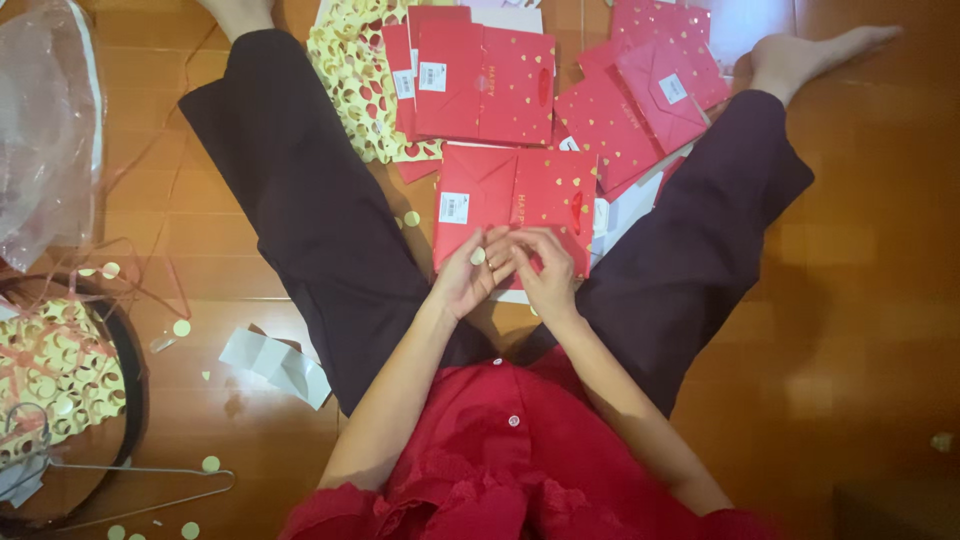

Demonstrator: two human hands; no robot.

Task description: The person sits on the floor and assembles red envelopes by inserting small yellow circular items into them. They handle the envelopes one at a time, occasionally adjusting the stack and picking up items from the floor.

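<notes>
both hands, left hand [470,275] and right hand [545,270], pinch a small gold sticker [478,256]; red gift bag [515,205] lies flat beyond the fingertips, long axis sideways; its near edge hidden

red ruffled button blouse [500,470], dark maroon trousers [300,200], bare feet [810,55]

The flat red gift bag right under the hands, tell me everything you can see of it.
The red gift bag lies folded flat on the wooden floor between the person's outstretched legs. It looks like glossy paper, sprinkled with small gold hearts, with gold lettering down its middle fold, a white sticker label on its left half and a red handle on its right half. Its near edge is covered by the left hand and right hand, which meet over it pinching a small gold round sticker. White sheets stick out beneath its right side.
</notes>
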